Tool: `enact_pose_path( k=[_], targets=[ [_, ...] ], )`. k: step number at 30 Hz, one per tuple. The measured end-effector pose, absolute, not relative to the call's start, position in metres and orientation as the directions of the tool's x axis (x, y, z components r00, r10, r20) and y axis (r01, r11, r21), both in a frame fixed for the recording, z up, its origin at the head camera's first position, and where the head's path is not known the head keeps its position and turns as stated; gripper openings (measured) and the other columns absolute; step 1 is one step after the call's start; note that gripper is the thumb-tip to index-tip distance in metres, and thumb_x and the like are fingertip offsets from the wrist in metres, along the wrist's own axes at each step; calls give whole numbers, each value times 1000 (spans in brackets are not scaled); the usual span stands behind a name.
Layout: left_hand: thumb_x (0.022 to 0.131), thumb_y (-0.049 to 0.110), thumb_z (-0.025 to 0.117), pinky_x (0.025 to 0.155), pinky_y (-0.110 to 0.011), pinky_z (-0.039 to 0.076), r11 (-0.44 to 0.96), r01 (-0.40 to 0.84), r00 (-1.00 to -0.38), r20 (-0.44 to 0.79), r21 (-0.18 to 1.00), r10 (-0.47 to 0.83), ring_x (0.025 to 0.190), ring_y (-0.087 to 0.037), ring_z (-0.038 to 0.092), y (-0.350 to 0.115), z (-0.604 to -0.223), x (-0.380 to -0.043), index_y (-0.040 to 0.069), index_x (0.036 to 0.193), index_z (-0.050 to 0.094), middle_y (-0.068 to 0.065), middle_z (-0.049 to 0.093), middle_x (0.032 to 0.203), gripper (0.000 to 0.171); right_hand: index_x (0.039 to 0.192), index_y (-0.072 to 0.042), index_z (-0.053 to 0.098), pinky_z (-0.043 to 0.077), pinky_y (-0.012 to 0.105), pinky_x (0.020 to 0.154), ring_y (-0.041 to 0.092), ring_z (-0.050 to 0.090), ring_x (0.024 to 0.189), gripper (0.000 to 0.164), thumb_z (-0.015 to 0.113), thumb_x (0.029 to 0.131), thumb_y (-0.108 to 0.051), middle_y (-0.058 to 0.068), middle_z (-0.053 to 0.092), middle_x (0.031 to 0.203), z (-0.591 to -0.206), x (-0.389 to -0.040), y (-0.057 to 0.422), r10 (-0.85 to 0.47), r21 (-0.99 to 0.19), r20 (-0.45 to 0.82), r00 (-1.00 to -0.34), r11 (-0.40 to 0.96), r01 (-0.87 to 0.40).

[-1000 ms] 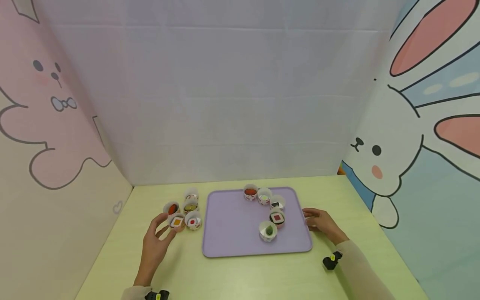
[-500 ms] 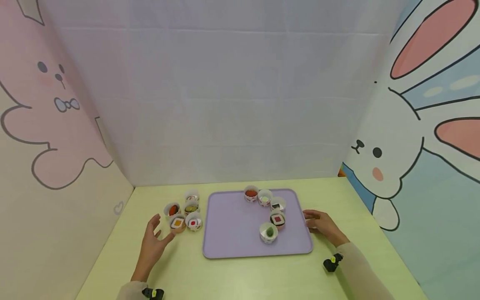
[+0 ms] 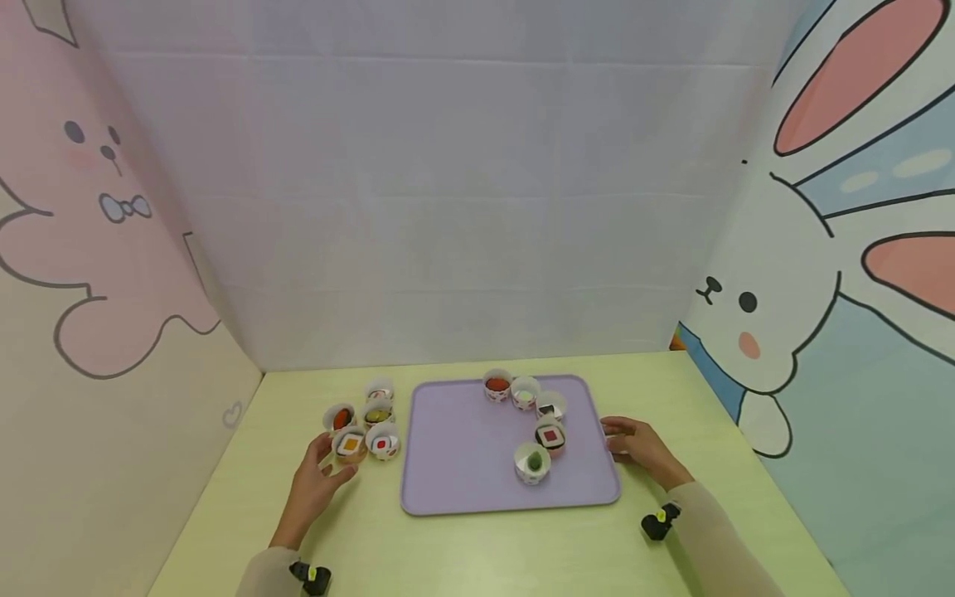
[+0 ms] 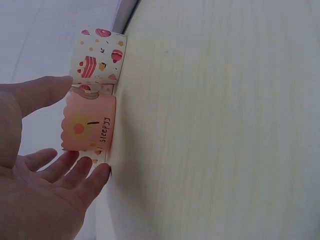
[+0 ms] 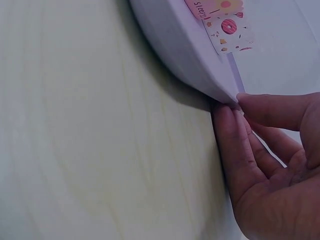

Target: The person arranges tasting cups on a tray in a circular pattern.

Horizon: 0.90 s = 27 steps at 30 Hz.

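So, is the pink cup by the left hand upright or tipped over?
Upright. The head view shows into the open top of the pink cup; the left wrist view shows its base on the table.

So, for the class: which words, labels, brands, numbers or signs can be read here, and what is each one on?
"sleepyy": on the near pink cup by the left hand; a small mark before it is unclear.
"sleepy", ending unclear: on the tray's pink cup, right wrist view; the tray itself shows no text.
Black wrist devices: any markings too small to read.
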State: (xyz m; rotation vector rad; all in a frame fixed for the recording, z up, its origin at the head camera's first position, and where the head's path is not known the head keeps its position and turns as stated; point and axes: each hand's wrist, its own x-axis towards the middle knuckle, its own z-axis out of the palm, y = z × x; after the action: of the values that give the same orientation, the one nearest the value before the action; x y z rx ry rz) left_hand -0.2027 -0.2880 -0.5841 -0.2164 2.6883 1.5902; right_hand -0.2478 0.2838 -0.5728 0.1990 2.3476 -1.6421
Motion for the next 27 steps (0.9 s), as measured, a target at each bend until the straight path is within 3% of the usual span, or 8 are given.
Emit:
enact_pose_path(
  k=[11, 19, 27],
  targets=[
    [88, 13, 71, 115, -53, 34, 461, -93, -994, -52, 882, -101, 144, -42, 30, -287, -592, -215, 3, 150, 26, -26, 32, 154, 76, 140, 3, 48, 57, 31, 76, 17, 65, 99, 53, 61, 89, -2, 27, 53, 136, -574, -250, 283, -36, -901, -298, -954, 340, 269],
    [88, 16, 72, 112, -54, 38, 524, -77, -994, -27, 848, -103, 138, -43, 39, -286, -596, -222, 1, 147, 31, -27, 40, 149, 74, 139, 3, 50, 58, 33, 78, 19, 65, 100, 52, 61, 89, -2, 27, 54, 136, -579, -251, 284, -12, -897, -298, -954, 345, 276],
    [85, 16, 75, 114, -54, 34, 552, -59, -997, -19, 831, -78, 140, -44, 37, -284, -597, -225, -3, 145, 36, -29, 41, 149, 73, 140, 2, 49, 58, 34, 77, 20, 65, 103, 53, 61, 88, -1, 26, 54, 136, -578, -250, 284, -15, -900, -292, -956, 343, 269]
  ],
)
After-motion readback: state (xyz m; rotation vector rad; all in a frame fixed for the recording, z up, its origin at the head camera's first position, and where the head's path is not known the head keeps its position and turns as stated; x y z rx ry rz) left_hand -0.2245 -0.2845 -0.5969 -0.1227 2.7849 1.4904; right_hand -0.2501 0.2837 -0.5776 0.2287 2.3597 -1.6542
